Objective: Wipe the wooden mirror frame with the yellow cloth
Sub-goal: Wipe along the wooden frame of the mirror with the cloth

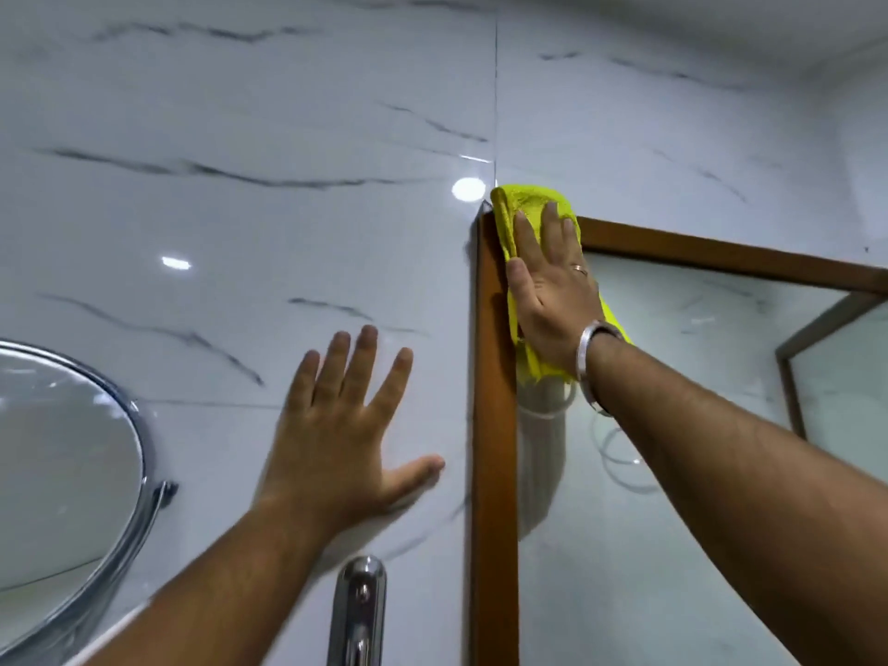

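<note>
head view: right hand (548,300) flat, fingers together and extended, palm pressing the yellow cloth (524,204) against the top-left corner of the wooden mirror frame (495,425). no grasp as such, the cloth is pinned under the open palm. cloth is bright yellow-green, fuzzy microfibre look, bunched and folded; its upper end covers the frame corner and laps onto the wall, its lower end hangs out below the wrist over the mirror glass (672,473). ring on one finger, metal bangle (593,343) at the wrist.

frame: mid-brown wood, smooth, narrow, left rail running vertically down the shot, top rail slanting off to the right. glass reflects the marble tiling and the arm.

left hand (346,420) open wide, fingers spread, holding nothing, palm flat on the white marble-pattern wall tile (240,209) just left of the frame's left rail, thumb near but apart from the wood.

round chrome-rimmed mirror (62,454) at lower left, chrome fixture (358,612) at bottom centre.
</note>
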Motion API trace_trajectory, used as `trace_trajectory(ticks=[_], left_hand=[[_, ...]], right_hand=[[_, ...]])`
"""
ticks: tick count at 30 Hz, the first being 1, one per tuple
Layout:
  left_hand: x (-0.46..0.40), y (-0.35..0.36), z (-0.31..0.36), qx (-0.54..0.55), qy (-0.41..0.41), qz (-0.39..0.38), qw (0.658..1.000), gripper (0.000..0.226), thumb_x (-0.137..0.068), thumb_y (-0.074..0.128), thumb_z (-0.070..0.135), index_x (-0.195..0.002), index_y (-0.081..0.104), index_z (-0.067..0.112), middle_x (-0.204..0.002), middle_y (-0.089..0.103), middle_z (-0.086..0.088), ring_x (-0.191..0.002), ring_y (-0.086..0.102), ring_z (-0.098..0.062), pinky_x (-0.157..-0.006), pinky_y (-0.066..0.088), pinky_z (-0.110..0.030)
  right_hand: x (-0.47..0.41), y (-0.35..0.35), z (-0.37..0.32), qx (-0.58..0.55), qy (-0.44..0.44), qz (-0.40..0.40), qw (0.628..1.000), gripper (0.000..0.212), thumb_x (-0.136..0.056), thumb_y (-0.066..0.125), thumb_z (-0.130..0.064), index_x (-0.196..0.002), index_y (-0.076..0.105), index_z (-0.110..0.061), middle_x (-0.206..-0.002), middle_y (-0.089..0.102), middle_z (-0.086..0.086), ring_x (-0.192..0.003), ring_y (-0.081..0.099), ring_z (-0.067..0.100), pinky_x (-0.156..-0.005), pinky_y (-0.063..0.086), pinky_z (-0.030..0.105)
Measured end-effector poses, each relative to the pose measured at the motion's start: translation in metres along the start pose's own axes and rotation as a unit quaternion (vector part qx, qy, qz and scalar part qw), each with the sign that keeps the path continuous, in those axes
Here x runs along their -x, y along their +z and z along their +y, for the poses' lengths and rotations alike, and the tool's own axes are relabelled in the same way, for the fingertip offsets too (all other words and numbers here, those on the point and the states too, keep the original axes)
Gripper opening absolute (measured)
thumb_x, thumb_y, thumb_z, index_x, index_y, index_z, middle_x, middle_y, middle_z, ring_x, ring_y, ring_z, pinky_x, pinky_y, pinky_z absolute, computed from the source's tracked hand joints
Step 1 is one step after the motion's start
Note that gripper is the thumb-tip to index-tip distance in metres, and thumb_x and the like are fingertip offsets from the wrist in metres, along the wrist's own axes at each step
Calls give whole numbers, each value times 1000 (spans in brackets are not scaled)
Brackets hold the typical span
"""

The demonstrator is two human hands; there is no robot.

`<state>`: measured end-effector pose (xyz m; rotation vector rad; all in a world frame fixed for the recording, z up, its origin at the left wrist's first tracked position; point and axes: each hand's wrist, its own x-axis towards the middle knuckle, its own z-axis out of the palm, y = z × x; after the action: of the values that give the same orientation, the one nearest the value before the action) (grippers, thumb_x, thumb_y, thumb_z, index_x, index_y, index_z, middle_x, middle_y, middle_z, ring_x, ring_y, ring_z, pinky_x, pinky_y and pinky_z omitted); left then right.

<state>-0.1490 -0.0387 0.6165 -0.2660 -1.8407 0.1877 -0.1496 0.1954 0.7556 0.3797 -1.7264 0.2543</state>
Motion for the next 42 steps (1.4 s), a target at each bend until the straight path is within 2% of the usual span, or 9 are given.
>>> trace_trajectory(ticks=[7, 10, 13, 18, 21, 26, 30, 37, 42], left_hand=[[0, 11, -5, 3, 19, 40, 999, 105, -78, 33, 87, -158, 29, 19, -166, 12, -18, -152, 10, -38, -120, 18, -61], [-1, 13, -5, -3, 21, 49, 999, 106, -78, 32, 88, -158, 28, 18, -166, 11, -19, -153, 8, -38, -120, 17, -61], [0, 13, -4, -5, 20, 54, 998, 106, -77, 33, 87, -158, 29, 18, -166, 11, -19, -153, 9, -38, -120, 17, -61], [3, 16, -6, -4, 15, 57, 998, 105, -79, 29, 88, -159, 27, 19, -166, 11, -18, -153, 9, -37, -120, 17, -61], [10, 17, -1, -16, 18, 40, 999, 105, -80, 25, 88, -159, 23, 20, -167, 7, -19, -153, 5, -38, -121, 14, -61], [19, 11, 23, -9, -71, 28, 997, 89, -91, 27, 73, -161, 13, 21, -166, 2, -20, -152, 2, -41, -121, 13, -62], [80, 21, 81, 5, -110, 5, 994, 81, -93, 53, 49, -158, 25, 10, -164, 13, -26, -149, 14, -47, -118, 19, -63], [217, 56, 145, -46, -21, -49, 998, 73, -84, 57, 33, -151, 42, 8, -158, 30, -23, -145, 31, -41, -118, -5, -62], [282, 78, 166, -16, -20, -57, 998, 75, -84, 63, 26, -151, 37, 6, -157, 26, -24, -143, 27, -46, -115, 17, -63]], right_hand=[[111, 22, -2, 7, -50, 2, 999, 62, -93, 29, -48, -152, 15, -31, -162, 10, -1, -151, -1, 21, -123, 6, 37], [166, 26, 8, 9, -102, -37, 994, 61, -92, 36, -39, -151, 20, -30, -161, 18, 0, -150, 6, 24, -120, 14, 43], [119, 12, 25, 32, -143, -43, 988, 63, -90, 41, -25, -149, 21, -23, -159, 20, 11, -148, 12, 34, -117, 25, 51], [13, -3, 24, 27, -55, 6, 998, 73, -90, 48, -15, -153, 10, -15, -162, -4, 15, -150, -2, 32, -117, 27, 46], [5, 3, 25, 10, -69, -3, 998, 72, -84, 44, -15, -152, 19, -20, -162, 5, 12, -150, 1, 31, -121, 18, 45], [27, -7, 17, -41, -80, 14, 996, 70, -74, 42, -11, -144, 38, -19, -156, 27, 11, -144, 23, 32, -118, 23, 36], [98, 4, 19, -85, -108, -10, 990, 67, -71, 47, -1, -137, 47, -9, -148, 38, 16, -135, 36, 35, -116, 25, 32], [315, 40, 33, -100, -196, -98, 970, 59, -82, 49, -9, -141, 40, -11, -152, 34, 14, -142, 31, 31, -121, 18, 43], [516, 68, 35, -107, -194, -221, 950, 54, -90, 34, -21, -144, 35, -26, -157, 27, 3, -142, 29, 28, -119, 19, 37]])
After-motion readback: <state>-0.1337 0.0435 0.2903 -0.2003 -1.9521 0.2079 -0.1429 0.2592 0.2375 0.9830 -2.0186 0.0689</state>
